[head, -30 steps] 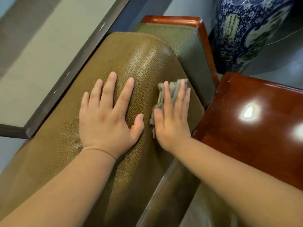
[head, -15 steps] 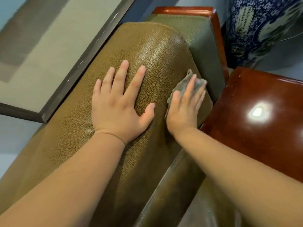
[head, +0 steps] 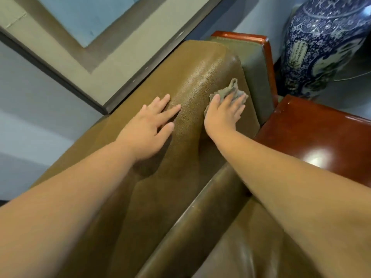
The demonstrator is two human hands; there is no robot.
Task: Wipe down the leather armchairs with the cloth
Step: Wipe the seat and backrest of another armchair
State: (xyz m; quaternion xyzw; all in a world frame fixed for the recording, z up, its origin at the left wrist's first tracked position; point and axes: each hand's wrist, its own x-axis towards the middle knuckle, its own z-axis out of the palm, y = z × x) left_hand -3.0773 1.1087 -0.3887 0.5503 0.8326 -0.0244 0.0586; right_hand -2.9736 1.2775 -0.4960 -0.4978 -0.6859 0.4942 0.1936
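Note:
An olive-brown leather armchair fills the middle of the view, its padded back top running from lower left to upper right. My left hand lies flat on the back's top, fingers spread. My right hand presses a small grey cloth against the back's right slope with straight fingers. The cloth sticks out past my fingertips; most of it is under my palm.
A glossy red-brown wooden side table stands right of the chair. A large blue-and-white porcelain vase rises behind it. A framed picture hangs on the wall at upper left, close behind the chair back.
Both hands have slid farther along the chair back toward its far end. The right hand has carried the cloth up the right slope. The view has pulled back.

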